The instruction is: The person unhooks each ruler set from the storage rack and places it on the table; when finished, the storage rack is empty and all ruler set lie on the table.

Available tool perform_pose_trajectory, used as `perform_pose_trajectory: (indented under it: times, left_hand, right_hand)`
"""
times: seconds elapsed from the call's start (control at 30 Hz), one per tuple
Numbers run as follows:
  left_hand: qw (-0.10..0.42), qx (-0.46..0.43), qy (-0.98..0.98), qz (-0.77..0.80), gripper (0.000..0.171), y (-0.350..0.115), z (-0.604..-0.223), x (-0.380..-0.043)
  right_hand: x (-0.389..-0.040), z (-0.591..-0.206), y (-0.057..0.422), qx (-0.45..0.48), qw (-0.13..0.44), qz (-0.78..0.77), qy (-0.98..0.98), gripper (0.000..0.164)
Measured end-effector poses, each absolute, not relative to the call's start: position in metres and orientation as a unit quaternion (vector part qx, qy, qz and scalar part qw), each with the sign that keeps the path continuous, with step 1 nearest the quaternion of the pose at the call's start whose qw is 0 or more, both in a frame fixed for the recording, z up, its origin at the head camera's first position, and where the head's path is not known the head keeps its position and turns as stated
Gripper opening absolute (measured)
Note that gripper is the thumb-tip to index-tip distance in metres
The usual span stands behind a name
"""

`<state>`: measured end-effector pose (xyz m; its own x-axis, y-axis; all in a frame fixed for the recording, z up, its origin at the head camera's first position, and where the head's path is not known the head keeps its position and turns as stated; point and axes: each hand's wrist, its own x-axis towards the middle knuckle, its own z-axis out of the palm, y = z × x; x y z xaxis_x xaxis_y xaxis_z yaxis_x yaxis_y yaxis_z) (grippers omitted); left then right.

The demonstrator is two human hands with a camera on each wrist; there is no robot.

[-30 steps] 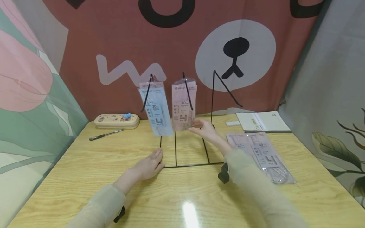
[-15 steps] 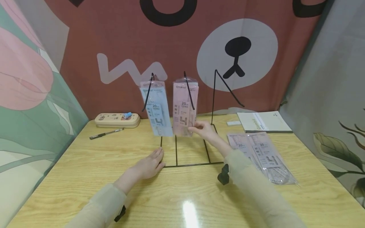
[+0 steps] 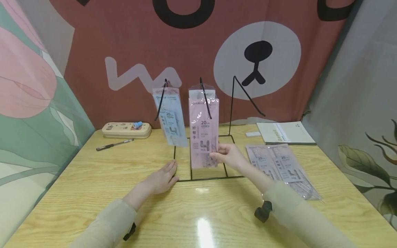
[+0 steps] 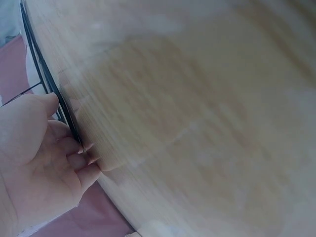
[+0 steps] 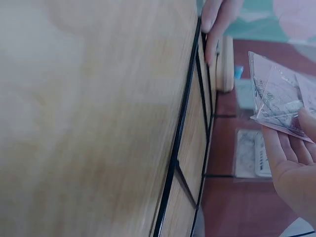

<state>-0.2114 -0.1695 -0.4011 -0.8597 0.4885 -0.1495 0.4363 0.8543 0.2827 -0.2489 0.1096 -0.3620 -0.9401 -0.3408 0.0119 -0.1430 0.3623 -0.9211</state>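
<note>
In the head view my right hand (image 3: 229, 155) pinches the lower right edge of a pink plastic packet of rulers (image 3: 203, 134), marked 20 cm and 4 PCS. This packet hangs upright at the middle hook (image 3: 205, 94), whose wire crosses its front; whether it still hangs from the wire I cannot tell. A paler packet (image 3: 198, 93) shows behind its top. A blue ruler packet (image 3: 170, 119) hangs from the left hook. My left hand (image 3: 162, 179) rests at the left front corner of the black wire rack (image 3: 214, 178), its fingers touching the base in the left wrist view.
Two ruler packets (image 3: 286, 165) lie overlapping on the table, right of the rack. A notebook (image 3: 283, 132), a white eraser-like block (image 3: 253, 134), a pencil case (image 3: 126, 131) with a small blue item (image 3: 137, 125), and a pen (image 3: 114, 144) lie farther back. The right hook (image 3: 248, 98) holds nothing.
My right hand has drawn the pink packet down and towards me, uncovering the top of the paler packet behind it. The left hand stays at the rack's corner.
</note>
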Motion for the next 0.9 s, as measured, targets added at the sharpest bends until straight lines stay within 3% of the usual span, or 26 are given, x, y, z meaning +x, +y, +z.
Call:
perform_pose_trajectory:
  times: [0.57,0.9]
  left_hand:
    - [0.112,0.237,0.958,0.116,0.058,-0.168,-0.402,-0.212]
    - [0.111,0.237,0.958,0.118,0.057,-0.169,-0.402,-0.212]
  right_hand:
    - [-0.159,-0.359,0.141,-0.187,0.137,-0.554,0.800,0.034]
    - [-0.134,-0.349,0.163,-0.212,0.153,-0.564,0.783,0.037]
